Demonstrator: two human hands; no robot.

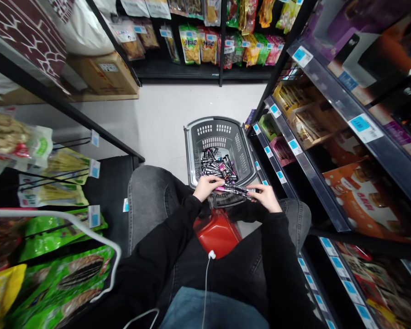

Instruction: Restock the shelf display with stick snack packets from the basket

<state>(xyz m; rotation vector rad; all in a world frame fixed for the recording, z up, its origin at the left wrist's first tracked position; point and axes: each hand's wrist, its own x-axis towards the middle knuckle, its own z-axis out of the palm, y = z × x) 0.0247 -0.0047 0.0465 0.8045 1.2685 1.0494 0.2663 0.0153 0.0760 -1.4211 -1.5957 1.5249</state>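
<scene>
Several slim, shiny black packets with pink parts (pixel 238 189) stretch between my two hands, over the near rim of a grey shopping basket (pixel 188 155). My left hand (pixel 206 187) pinches their left end between thumb and fingers. At the right end, my right hand (pixel 266 196) grips them the same way. More black, silver and pink stick packets (pixel 217 164) lie in a loose heap on the basket's floor. What is printed on the packets is too small to read.
A red stool (pixel 217 233) is between my legs, with a white earphone (pixel 211 254) hanging over it. Shelves of boxed snacks (pixel 366 196) rise close on the right. Bagged snacks (pixel 68 269) hang on the left. A cardboard box (pixel 102 75) sits at the back left.
</scene>
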